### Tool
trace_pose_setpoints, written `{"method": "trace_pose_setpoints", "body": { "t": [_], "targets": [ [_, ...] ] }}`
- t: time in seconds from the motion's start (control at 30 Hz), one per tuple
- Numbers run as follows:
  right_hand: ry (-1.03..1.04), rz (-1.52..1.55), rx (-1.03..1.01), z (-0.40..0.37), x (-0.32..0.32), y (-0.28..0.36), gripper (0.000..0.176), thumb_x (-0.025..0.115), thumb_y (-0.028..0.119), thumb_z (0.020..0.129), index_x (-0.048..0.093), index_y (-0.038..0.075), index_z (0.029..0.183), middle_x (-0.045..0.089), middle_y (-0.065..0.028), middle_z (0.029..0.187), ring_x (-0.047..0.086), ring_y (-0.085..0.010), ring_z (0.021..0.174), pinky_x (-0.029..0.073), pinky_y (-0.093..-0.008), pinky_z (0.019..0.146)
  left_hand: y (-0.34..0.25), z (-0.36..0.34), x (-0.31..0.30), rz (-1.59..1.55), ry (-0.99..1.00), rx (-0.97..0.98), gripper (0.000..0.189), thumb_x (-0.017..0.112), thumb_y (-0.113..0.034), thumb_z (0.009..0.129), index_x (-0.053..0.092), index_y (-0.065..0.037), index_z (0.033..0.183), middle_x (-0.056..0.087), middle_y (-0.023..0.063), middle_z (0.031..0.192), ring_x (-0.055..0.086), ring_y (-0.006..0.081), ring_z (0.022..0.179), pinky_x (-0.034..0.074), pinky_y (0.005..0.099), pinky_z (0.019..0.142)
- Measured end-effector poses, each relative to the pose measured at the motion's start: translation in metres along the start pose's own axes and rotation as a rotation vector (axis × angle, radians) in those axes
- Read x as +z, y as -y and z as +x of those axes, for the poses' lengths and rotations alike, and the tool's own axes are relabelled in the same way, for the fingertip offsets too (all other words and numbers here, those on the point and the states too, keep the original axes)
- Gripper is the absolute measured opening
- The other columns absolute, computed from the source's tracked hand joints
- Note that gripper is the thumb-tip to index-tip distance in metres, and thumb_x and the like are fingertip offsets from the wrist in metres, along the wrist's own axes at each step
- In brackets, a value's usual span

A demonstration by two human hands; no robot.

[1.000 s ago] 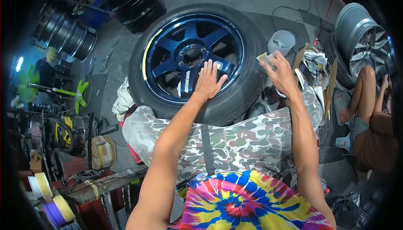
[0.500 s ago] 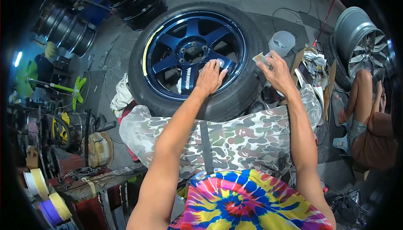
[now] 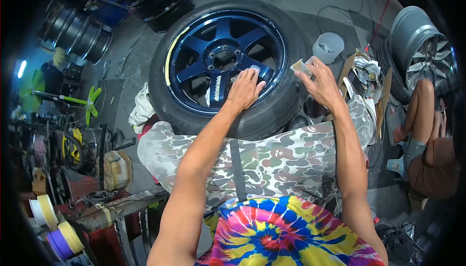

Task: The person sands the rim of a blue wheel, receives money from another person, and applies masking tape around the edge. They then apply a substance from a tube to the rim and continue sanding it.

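Observation:
A glossy blue six-spoke wheel rim [image 3: 197,46] lies face up inside a black tyre [image 3: 167,106] before my knees. My left hand [image 3: 245,90] presses its fingers on the spoke at the right, over a small pale rag [image 3: 255,68] that peeks out at the fingertips. Most of the rag is hidden by the hand. Above the tyre's right edge, my right hand [image 3: 323,84] pinches a folded tan piece of sandpaper [image 3: 297,67] between thumb and fingers. A yellow tape strip [image 3: 170,62] follows the rim's left edge. White lettering [image 3: 218,89] marks the lower spoke.
A translucent bucket [image 3: 328,48] stands right of the tyre, near a cardboard box [image 3: 366,77] of papers and cloths. A silver wheel [image 3: 412,28] and a seated person's leg [image 3: 421,113] are farther right. Black rims [image 3: 158,1], a green fan [image 3: 90,102] and tape rolls [image 3: 43,212] lie leftward.
My left hand has shifted slightly on the spoke, and more of the pale rag shows at its fingertips. My right hand still holds the sandpaper in nearly the same place.

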State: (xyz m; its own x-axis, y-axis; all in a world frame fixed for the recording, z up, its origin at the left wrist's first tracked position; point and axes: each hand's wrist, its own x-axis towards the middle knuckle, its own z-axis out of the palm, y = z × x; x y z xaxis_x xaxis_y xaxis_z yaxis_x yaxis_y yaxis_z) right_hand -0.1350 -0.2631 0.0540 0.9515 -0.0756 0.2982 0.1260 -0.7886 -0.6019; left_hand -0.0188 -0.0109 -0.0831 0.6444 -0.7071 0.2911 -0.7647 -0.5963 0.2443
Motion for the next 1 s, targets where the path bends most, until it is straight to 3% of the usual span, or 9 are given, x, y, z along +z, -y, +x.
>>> {"method": "trace_pose_setpoints", "body": {
  "t": [0.33, 0.53, 0.83, 1.0],
  "targets": [
    [0.007, -0.007, 0.027, -0.006, 0.002, -0.014, 0.025, 0.075, 0.023, 0.097, 0.079, 0.000, 0.107, 0.059, -0.0178, 0.095, 0.063, -0.0386, 0.087, 0.049, -0.0485, 0.080, 0.015, -0.003, -0.003, 0.134, 0.000, -0.136, 0.054, 0.056, -0.041, 0.109, 0.063, 0.002, 0.141, 0.060, 0.0173, 0.132, 0.057, 0.0334, 0.123, 0.046, 0.0477, 0.105],
    [0.044, 0.002, 0.041, -0.003, 0.000, -0.006, 0.025, 0.075, 0.022, 0.097, 0.078, -0.001, 0.106, 0.059, -0.0187, 0.095, 0.063, -0.0391, 0.089, 0.049, -0.0490, 0.081, 0.005, -0.005, -0.003, 0.150, 0.049, -0.175, 0.055, 0.055, -0.043, 0.109, 0.060, -0.002, 0.145, 0.057, 0.0158, 0.120, 0.056, 0.0333, 0.116, 0.048, 0.0480, 0.098],
    [0.041, -0.037, -0.019, -0.003, 0.004, -0.012, 0.036, 0.075, 0.029, 0.100, 0.074, -0.007, 0.108, 0.060, -0.0224, 0.103, 0.061, -0.0404, 0.088, 0.050, -0.0484, 0.079, -0.008, -0.006, 0.001, 0.071, 0.063, -0.114, 0.055, 0.055, -0.044, 0.110, 0.060, -0.007, 0.150, 0.061, 0.0175, 0.128, 0.059, 0.0348, 0.117, 0.050, 0.0503, 0.099],
    [0.033, -0.025, 0.021, -0.005, 0.003, -0.011, 0.026, 0.075, 0.023, 0.096, 0.078, -0.002, 0.104, 0.059, -0.0192, 0.093, 0.063, -0.0402, 0.088, 0.049, -0.0490, 0.080, 0.005, -0.008, 0.001, 0.087, 0.060, -0.166, 0.053, 0.053, -0.043, 0.111, 0.060, -0.008, 0.150, 0.065, 0.0184, 0.120, 0.063, 0.0350, 0.111, 0.053, 0.0491, 0.096]
  ]
}}
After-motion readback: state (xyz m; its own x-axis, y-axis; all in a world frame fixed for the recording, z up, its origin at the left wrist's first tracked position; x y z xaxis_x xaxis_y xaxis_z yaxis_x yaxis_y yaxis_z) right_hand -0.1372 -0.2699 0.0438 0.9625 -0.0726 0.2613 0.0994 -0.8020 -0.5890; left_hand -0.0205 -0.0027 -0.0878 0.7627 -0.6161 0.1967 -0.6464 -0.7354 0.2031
